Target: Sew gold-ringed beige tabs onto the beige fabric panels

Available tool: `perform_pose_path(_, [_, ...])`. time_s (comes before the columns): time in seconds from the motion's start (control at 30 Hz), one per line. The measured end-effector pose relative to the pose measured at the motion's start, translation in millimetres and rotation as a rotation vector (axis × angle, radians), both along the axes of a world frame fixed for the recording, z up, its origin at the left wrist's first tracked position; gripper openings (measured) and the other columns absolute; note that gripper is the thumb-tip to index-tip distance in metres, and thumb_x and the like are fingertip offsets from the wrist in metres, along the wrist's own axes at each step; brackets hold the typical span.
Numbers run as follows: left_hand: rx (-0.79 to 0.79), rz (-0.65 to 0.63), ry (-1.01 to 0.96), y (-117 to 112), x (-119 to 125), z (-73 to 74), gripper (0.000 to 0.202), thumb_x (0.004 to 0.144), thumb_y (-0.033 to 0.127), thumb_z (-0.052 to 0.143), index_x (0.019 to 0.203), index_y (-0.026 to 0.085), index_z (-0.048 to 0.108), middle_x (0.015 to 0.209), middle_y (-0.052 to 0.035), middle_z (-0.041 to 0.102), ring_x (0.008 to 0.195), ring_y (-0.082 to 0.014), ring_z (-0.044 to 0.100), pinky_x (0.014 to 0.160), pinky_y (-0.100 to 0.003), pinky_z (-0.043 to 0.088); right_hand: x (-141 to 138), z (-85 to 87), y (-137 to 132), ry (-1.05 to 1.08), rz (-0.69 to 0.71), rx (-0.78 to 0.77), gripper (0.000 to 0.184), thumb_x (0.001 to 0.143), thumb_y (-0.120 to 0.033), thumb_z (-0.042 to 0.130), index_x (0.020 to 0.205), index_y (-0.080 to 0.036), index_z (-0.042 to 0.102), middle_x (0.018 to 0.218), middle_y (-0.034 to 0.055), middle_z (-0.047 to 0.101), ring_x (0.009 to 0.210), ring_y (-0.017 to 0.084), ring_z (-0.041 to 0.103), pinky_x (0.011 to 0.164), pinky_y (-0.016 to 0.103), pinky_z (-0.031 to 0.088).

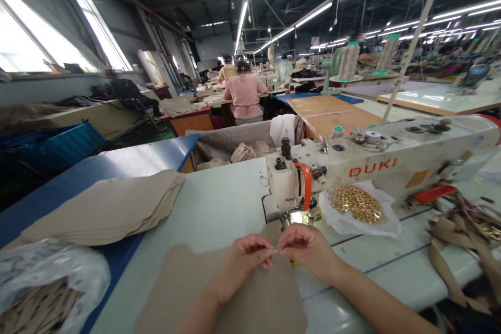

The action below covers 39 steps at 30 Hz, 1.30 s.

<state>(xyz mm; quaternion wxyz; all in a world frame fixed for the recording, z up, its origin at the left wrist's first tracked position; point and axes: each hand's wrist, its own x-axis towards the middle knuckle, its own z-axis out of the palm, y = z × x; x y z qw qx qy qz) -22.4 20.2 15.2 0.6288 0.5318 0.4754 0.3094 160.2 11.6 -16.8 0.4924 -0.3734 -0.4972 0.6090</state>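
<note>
My left hand (250,257) and my right hand (307,248) meet fingertip to fingertip in front of the sewing machine (376,156). Both are closed in a pinch on something small and pale, too small to name. Beneath them a beige fabric panel (188,276) lies flat on the pale table, its narrow tab reaching toward the lit needle area (297,217). Right of the needle, a heap of small gold metal rings (356,202) rests on white paper (387,222).
A stack of beige fabric panels (105,203) lies on the blue table (156,154) to the left. Below it sits a clear plastic bag (90,266) of fabric pieces. Beige straps (450,255) hang at the right. Ahead, a person in pink (246,91) sits beyond a cloth-filled bin (219,141).
</note>
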Motion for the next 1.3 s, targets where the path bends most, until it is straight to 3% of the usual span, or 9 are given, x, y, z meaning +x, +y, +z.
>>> perform_pose_path(0.1, [-0.014,-0.018,-0.020,-1,-1,0.9,0.029,0.061,0.043,0.077,0.068,0.016,0.068,0.057,-0.0002,0.065,0.054,-0.0112,0.054,0.059,-0.024,0.043,1,2.8,-2,-0.030,-0.003,0.038,0.015,0.062,-0.030,0.079,0.065,-0.019,0.069,0.065,-0.0004,0.066,0.060,0.012,0.058,0.058,0.022,0.046])
perform_pose_path(0.27, [-0.034,-0.013,-0.028,-2,-1,2.3,0.033,0.059,0.045,0.078,0.070,0.016,0.068,0.058,-0.0004,0.064,0.055,-0.0122,0.055,0.061,-0.025,0.044,3,7.4,-2,-0.036,0.003,0.054,0.018,0.062,-0.037,0.079,0.066,-0.021,0.072,0.071,0.0011,0.068,0.066,0.014,0.060,0.063,0.025,0.048])
perform_pose_path(0.57, [-0.047,-0.016,-0.037,-3,2,2.3,0.031,0.060,0.043,0.078,0.068,0.015,0.066,0.057,0.0000,0.064,0.054,-0.0118,0.055,0.060,-0.025,0.044,3,15.7,-2,0.093,0.173,-0.289,0.026,0.055,-0.037,0.083,0.070,-0.019,0.074,0.066,-0.0003,0.069,0.061,0.012,0.062,0.069,0.027,0.050])
perform_pose_path(0.67, [-0.046,-0.010,-0.060,-3,2,1.3,0.032,0.060,0.043,0.078,0.070,0.015,0.066,0.057,0.0001,0.064,0.054,-0.0116,0.056,0.059,-0.025,0.045,1,12.9,-2,0.089,0.154,-0.244,0.029,0.054,-0.037,0.083,0.073,-0.018,0.072,0.068,-0.0002,0.069,0.063,0.013,0.062,0.067,0.027,0.049])
perform_pose_path(0.73, [-0.035,0.013,-0.074,-2,3,0.7,0.033,0.060,0.043,0.079,0.070,0.015,0.065,0.057,0.0004,0.064,0.054,-0.0112,0.056,0.058,-0.024,0.045,-1,8.8,-1,0.051,0.065,-0.161,0.030,0.055,-0.037,0.083,0.075,-0.019,0.070,0.069,-0.0011,0.068,0.063,0.013,0.061,0.064,0.026,0.048])
perform_pose_path(0.8, [-0.017,0.050,-0.083,-2,5,-0.6,0.033,0.060,0.042,0.079,0.070,0.015,0.064,0.057,0.0010,0.064,0.053,-0.0106,0.056,0.057,-0.024,0.044,-3,4.3,-1,-0.013,-0.026,-0.079,0.025,0.059,-0.037,0.080,0.074,-0.019,0.068,0.068,-0.0017,0.066,0.061,0.012,0.059,0.060,0.024,0.046])
perform_pose_path(0.9, [0.019,0.095,-0.087,-2,8,-4.3,0.033,0.058,0.042,0.079,0.069,0.016,0.060,0.056,0.0024,0.063,0.051,-0.0099,0.054,0.055,-0.023,0.044,-7,-0.4,-2,-0.089,-0.050,-0.015,0.018,0.066,-0.034,0.073,0.070,-0.019,0.066,0.065,-0.0015,0.064,0.060,0.012,0.057,0.056,0.023,0.044])
perform_pose_path(1.07, [0.055,0.131,-0.053,-2,10,-9.6,0.036,0.058,0.044,0.078,0.071,0.017,0.058,0.059,0.0023,0.064,0.054,-0.0119,0.057,0.057,-0.025,0.046,-8,0.5,2,-0.091,-0.013,-0.030,0.016,0.064,-0.031,0.072,0.069,-0.019,0.064,0.062,-0.0026,0.062,0.058,0.012,0.056,0.058,0.024,0.044])
perform_pose_path(1.3, [0.013,0.112,-0.062,-1,5,-7.0,0.038,0.064,0.052,0.071,0.074,0.017,0.060,0.068,-0.0027,0.070,0.063,-0.0148,0.062,0.065,-0.027,0.049,0,5.3,10,-0.071,-0.004,-0.098,0.026,0.063,-0.040,0.074,0.071,-0.018,0.063,0.064,-0.0023,0.062,0.063,0.014,0.061,0.063,0.027,0.049])
